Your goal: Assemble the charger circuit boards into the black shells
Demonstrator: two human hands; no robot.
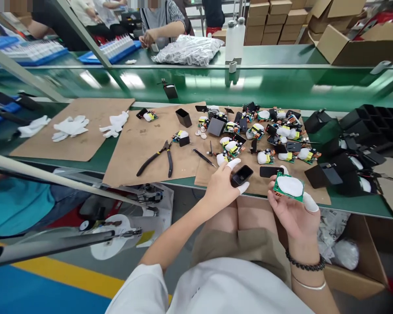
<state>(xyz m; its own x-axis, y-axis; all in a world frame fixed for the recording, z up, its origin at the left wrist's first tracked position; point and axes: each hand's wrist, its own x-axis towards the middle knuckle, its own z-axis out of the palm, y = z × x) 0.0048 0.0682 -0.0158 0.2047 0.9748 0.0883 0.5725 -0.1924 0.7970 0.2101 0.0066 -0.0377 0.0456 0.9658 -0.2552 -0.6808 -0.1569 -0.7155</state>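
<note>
My left hand (221, 183), with white finger cots on some fingers, is closed round a small black plastic housing (242, 175) whose open end faces up. In my right hand (293, 211), also wearing finger cots, sits a green circuit board (290, 186) with a white pad on its face. The two hands are apart, just over the table's front edge. Between them a flat black cover (270, 172) lies on the brown paper. Several circuit assemblies (265, 156) with white blobs and yellow parts spread out beyond my hands.
Pliers (165, 159) and black tweezers (205, 158) lie left of my hands. White gloves (71, 127) rest farther left. Black housings (324, 174) crowd the right side. A green conveyor (196, 83) runs behind; across it a person (162, 26) works. An open carton (356, 274) stands below right.
</note>
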